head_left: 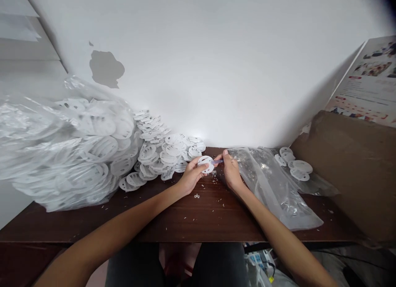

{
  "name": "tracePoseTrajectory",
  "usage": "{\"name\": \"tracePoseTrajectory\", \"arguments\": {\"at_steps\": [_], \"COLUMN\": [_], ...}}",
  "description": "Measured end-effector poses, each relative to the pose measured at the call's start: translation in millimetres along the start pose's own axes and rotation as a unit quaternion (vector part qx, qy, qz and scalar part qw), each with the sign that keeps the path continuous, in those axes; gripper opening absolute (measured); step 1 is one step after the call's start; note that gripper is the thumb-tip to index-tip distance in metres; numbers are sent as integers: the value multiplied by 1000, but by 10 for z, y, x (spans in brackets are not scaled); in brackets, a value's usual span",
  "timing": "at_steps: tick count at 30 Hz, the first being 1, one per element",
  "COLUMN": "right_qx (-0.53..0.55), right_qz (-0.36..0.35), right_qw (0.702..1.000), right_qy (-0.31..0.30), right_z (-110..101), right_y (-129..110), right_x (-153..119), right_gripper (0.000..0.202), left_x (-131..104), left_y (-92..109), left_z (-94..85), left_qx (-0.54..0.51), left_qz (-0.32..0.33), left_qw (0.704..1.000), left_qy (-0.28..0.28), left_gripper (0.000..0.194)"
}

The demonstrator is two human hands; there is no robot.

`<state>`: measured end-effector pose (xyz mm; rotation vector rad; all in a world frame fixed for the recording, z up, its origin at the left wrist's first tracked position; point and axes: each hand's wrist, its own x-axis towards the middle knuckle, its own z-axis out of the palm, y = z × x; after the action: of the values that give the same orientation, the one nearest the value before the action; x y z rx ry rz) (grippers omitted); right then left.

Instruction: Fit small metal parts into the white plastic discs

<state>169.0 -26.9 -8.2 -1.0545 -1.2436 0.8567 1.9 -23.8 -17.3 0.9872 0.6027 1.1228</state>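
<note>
A round white plastic disc (pixel 203 159) with small slots is pinched in my left hand (pixel 189 179), thumb over its face. My right hand (pixel 232 172) grips a slim tool with a purple shaft (pixel 218 161); its tip meets the disc's right edge, and its exact kind is too small to make out. Beneath both hands, tiny white scraps (pixel 214 174) lie scattered on the dark wooden table (pixel 179 227). Nearer to me sits a small pale piece (pixel 196 196). Just left of my left hand, many similar discs are heaped in a pile (pixel 168 155).
A big clear bag stuffed with white discs (pixel 93 155) takes up the table's left side. To the right lie a flat plastic bag (pixel 272 188) and several discs (pixel 300 168). Beyond them stand a cardboard box (pixel 346 167) and a printed poster (pixel 368 83). A white wall (pixel 210 72) rises behind.
</note>
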Motion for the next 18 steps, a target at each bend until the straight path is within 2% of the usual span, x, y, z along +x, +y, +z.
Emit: {"name": "tracePoseTrajectory", "arguments": {"at_steps": [4,11,18], "right_qx": [20,59,-31], "right_qz": [-3,34,-16], "right_qw": [1000,998,999], "right_qy": [1,12,7], "right_z": [-7,21,-12], "right_y": [36,99,42], "right_x": [-1,-2,-26], "right_gripper": [59,59,59], "left_x": [15,36,12], "left_y": [-20,-58,-64], "left_z": [-16,-51,-28], "left_qx": [-8,-17,6], "left_qz": [-1,-10,11], "left_qw": [1000,1000,1000], "left_qy": [-9,-5,-3], "left_gripper": [41,43,38]}}
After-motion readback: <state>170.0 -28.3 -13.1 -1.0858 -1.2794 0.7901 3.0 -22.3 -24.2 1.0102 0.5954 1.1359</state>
